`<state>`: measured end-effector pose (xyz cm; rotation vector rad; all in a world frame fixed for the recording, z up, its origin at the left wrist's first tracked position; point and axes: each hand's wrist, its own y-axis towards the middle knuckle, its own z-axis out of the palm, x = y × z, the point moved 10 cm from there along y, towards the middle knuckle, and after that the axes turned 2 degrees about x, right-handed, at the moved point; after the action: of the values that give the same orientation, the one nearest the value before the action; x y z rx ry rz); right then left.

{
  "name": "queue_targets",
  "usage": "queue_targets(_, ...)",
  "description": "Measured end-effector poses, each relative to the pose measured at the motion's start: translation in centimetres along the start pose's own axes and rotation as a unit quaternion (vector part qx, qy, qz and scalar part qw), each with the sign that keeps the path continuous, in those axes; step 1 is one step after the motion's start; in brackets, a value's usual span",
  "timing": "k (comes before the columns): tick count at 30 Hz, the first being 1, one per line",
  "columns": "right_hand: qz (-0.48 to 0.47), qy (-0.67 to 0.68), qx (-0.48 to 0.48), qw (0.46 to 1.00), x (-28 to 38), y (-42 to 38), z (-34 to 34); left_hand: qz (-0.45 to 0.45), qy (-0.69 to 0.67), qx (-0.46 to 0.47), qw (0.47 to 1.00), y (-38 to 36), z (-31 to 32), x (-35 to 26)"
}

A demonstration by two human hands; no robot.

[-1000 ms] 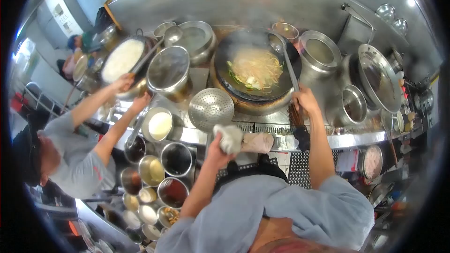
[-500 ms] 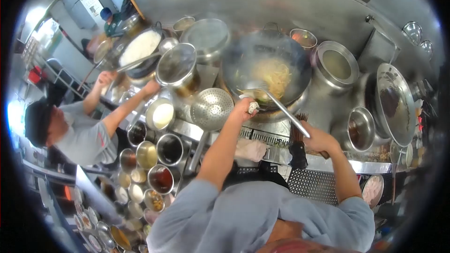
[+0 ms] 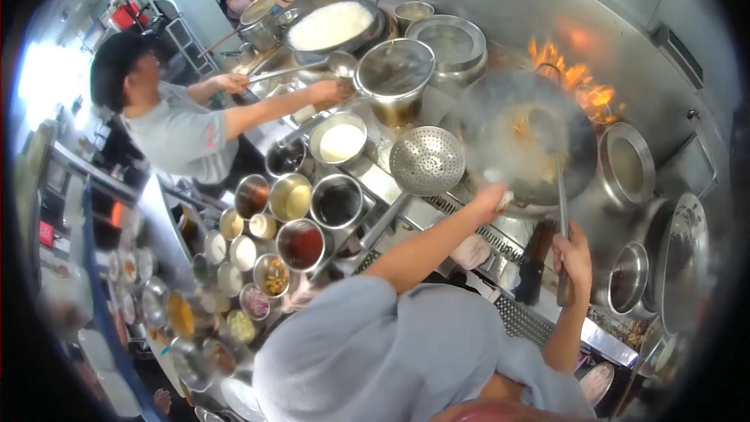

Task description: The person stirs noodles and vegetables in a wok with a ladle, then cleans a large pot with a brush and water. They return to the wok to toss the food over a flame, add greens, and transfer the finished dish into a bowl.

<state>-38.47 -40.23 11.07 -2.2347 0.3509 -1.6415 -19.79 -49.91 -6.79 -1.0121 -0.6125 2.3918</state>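
Observation:
A large dark wok (image 3: 488, 121) sits at the stove, its food (image 3: 522, 126) partly veiled by steam. My left hand (image 3: 490, 199) is closed on a white cloth (image 3: 506, 200) at the wok's near edge; the exact grip on the metal is hidden. In my right hand (image 3: 576, 252) is the long handle of a ladle (image 3: 563, 195), whose far end reaches into the wok. Orange flames (image 3: 594, 98) rise behind the wok's far rim.
A perforated strainer (image 3: 427, 161) lies left of the wok, near pots of sauces (image 3: 301, 244). Another person (image 3: 176, 121) works at the left, holding a ladle over a big pan of white food (image 3: 332, 26). A metal pot (image 3: 627, 162) stands at the right.
The view has swung, so everything sits further right or lower. Flames have appeared behind the wok. The ladle now points more upright, and steam covers more of the food.

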Motion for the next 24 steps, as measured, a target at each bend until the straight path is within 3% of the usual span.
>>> queue_targets(2, -0.013, -0.05, -0.028, 0.998, 3.2, -1.5, 0.1, 0.041, -0.004, 0.098, 0.994, -4.5, 2.5, -1.6)
queue_targets(3, -0.025, -0.055, -0.034, 0.998, 4.5, -1.8, -0.7, 0.053, 0.062, 0.057, 0.995, -6.8, 2.4, -2.6)
queue_targets(5, 0.001, -0.016, 0.065, 0.998, 3.5, -3.4, -0.6, 0.011, -0.016, 0.039, 0.999, -9.2, 4.0, -3.1)
queue_targets(7, 0.029, -0.043, 0.092, 0.994, 4.5, -3.1, -0.2, -0.014, -0.027, 0.025, 0.999, -6.5, 4.7, -3.8)
queue_targets(9, 0.023, -0.17, 0.087, 0.981, 3.9, 0.1, 0.2, -0.004, 0.005, 0.098, 0.995, -1.0, 2.8, -3.1)
queue_targets(11, 0.006, -0.238, 0.052, 0.97, 4.9, 2.8, 1.3, 0.098, 0.047, 0.06, 0.992, -0.8, -0.2, -2.5)
queue_targets(13, -0.055, -0.255, -0.02, 0.965, 4.9, 3.5, 1.0, 0.122, 0.188, -0.012, 0.974, -3.2, -3.8, -0.7)
queue_targets(15, -0.035, -0.235, -0.042, 0.97, 5.9, 1.0, 1.2, -0.011, 0.17, -0.024, 0.985, -8.0, -3.9, 0.4)
queue_targets(19, -0.009, -0.154, -0.026, 0.988, 5.9, -2.8, 1.2, 0.043, 0.146, 0.008, 0.988, -3.8, -1.7, -3.1)
queue_targets(24, 0.02, -0.132, -0.083, 0.988, 1.6, -3.2, -0.8, -0.036, 0.095, 0.007, 0.995, 1.3, 0.9, -5.6)
